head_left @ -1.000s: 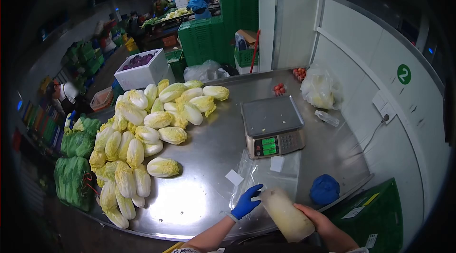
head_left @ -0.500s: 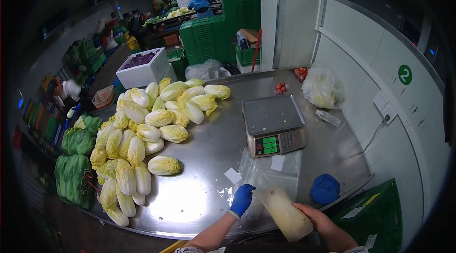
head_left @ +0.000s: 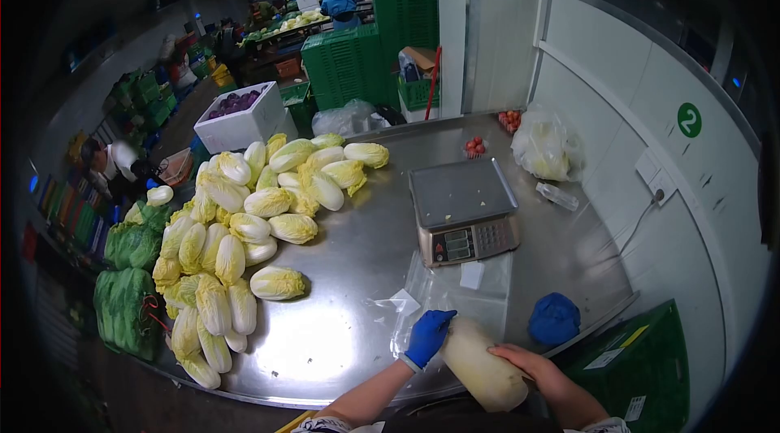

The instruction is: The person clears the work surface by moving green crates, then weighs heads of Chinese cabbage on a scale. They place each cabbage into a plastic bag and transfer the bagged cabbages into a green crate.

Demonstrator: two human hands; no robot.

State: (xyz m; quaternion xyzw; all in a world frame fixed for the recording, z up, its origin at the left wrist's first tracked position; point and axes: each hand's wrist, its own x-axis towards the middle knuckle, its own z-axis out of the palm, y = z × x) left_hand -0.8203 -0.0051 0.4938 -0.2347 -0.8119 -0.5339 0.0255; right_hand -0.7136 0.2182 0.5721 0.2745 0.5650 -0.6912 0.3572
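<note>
A napa cabbage in a clear plastic bag [head_left: 481,364] lies slanted at the table's near edge, in front of my body. My right hand [head_left: 520,360], bare, rests its fingers over the bag's right side and grips it. At the upper left end of the bag is my left hand [head_left: 428,337] in a blue glove, its fingers curled against the plastic. Beyond both hands lie flat clear plastic bags [head_left: 487,303] and white paper slips [head_left: 472,274]. A digital scale [head_left: 463,197] stands behind these, with only small scraps on its pan.
Napa cabbages [head_left: 227,258] are heaped on the table's left side, beside green net sacks [head_left: 126,311]. A blue bundle [head_left: 554,319] sits at right, above a green crate [head_left: 642,368]. A foam box [head_left: 244,124] of purple vegetables stands behind. A person [head_left: 118,165] is at far left.
My left hand has moved right and up to the bag's end. The bagged cabbage has shifted slightly left under my right hand. The scale's green display has gone dim.
</note>
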